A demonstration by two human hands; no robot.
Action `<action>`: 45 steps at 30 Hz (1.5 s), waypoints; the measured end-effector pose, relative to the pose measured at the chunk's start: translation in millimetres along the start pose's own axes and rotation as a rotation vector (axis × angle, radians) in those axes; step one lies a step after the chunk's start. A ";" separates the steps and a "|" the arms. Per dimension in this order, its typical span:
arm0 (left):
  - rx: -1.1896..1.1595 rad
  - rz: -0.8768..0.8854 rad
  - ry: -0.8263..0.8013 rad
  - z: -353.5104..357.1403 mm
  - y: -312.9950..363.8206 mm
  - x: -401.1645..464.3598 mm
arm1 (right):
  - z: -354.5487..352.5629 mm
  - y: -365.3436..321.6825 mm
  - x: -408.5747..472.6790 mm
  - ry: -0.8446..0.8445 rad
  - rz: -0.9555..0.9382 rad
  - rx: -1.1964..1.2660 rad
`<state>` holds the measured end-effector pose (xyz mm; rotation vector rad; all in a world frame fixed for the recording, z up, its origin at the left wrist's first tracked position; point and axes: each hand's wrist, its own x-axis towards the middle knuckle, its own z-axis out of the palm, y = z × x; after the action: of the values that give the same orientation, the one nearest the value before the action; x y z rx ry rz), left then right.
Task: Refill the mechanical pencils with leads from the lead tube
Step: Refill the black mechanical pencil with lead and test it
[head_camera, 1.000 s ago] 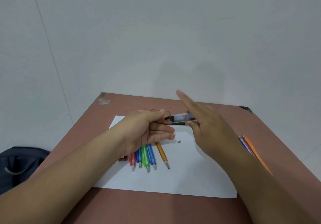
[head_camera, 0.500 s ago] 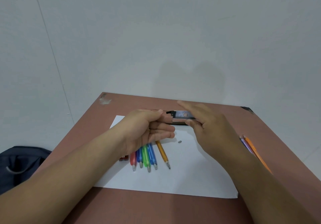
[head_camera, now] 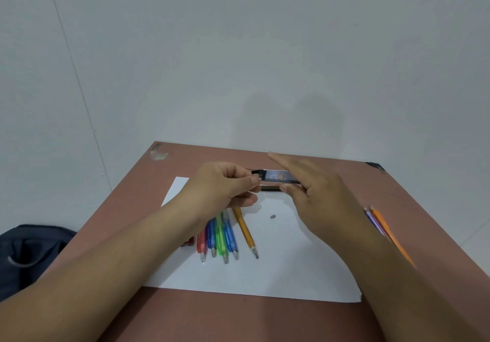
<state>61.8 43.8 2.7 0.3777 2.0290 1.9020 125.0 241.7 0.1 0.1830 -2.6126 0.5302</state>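
My right hand (head_camera: 326,203) holds the flat lead tube (head_camera: 277,176) between thumb and fingers above the far edge of the white paper (head_camera: 265,275), with the index finger stretched out straight over it. The tube's black end meets the fingertips of my left hand (head_camera: 222,188). That hand is curled round a dark slim pencil (head_camera: 270,188), whose end pokes out just under the tube. On the paper lie red (head_camera: 202,245), blue (head_camera: 212,238), green (head_camera: 220,238), blue (head_camera: 231,238) and orange (head_camera: 245,231) mechanical pencils, tips toward me.
A small grey cap (head_camera: 273,216) lies loose on the paper. Purple and orange pencils (head_camera: 377,222) lie on the brown table (head_camera: 265,320) beside my right forearm. A red object (head_camera: 188,242) peeks out under my left wrist. A dark bag (head_camera: 26,254) sits on the floor at left.
My right index finger dropped onto the tube half a second ago and now stretches out straight again. Both hands and the tube stay in nearly the same place.
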 end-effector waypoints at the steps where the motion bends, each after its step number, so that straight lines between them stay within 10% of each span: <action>1: 0.009 0.011 0.004 -0.1 -0.6 0.7 | -0.1 0.2 -0.1 0.003 0.002 0.005; 45: 0.210 0.267 0.251 -7.4 -7.6 11.6 | -3.0 -6.4 -2.6 0.017 0.227 0.294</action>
<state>48.5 41.4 -5.3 0.5057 2.4623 1.9766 129.9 237.2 3.5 -0.0267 -2.5424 0.9908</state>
